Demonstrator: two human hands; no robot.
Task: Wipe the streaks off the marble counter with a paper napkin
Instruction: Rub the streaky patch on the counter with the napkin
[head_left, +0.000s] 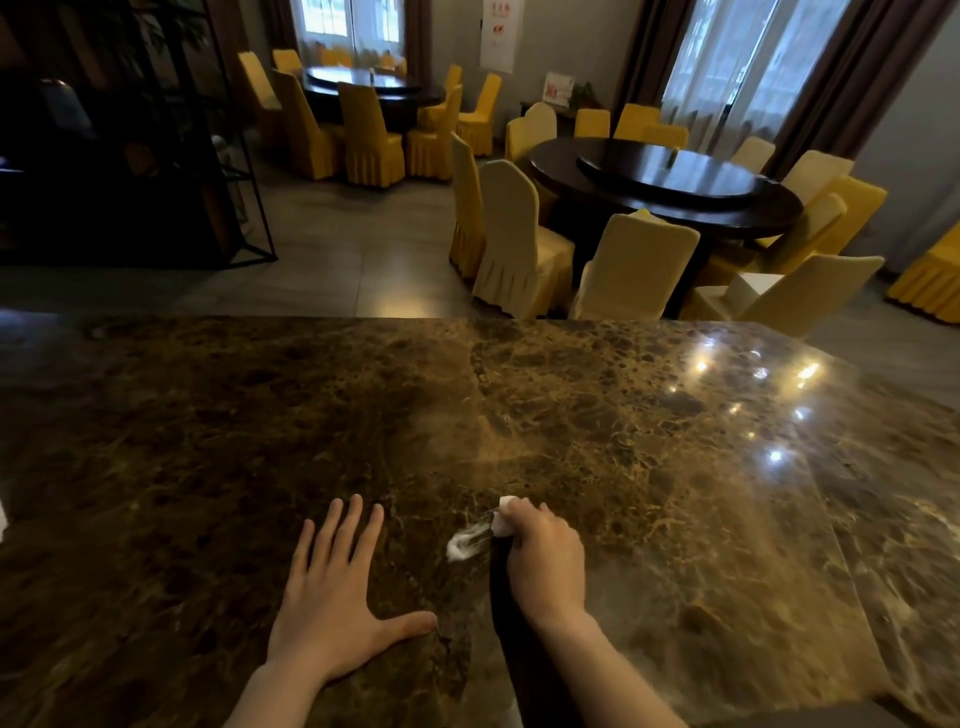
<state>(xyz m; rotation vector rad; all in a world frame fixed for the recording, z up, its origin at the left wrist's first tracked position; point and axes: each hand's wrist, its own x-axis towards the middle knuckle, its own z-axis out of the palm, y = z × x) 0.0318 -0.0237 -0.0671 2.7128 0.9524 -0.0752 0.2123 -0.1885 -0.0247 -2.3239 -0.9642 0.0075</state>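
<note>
I see the polished brown veined marble counter (597, 415) filling the lower view, ceiling lights glinting on its right side. My left hand (337, 597) lies flat on the stone, fingers spread open. My right hand (545, 561) is curled closed around a small crumpled white paper napkin (503, 522), pressed to the counter just beside a pale, blurred white streak (465, 543). Beyond the far edge stand round dark wooden tables (670, 182) ringed by yellow and cream covered chairs (519, 239), on a grey tiled floor (337, 249).

Glossy brown marble counter (649, 415) under a flat left hand (332, 597), perhaps a whitish streak (465, 543).
</note>
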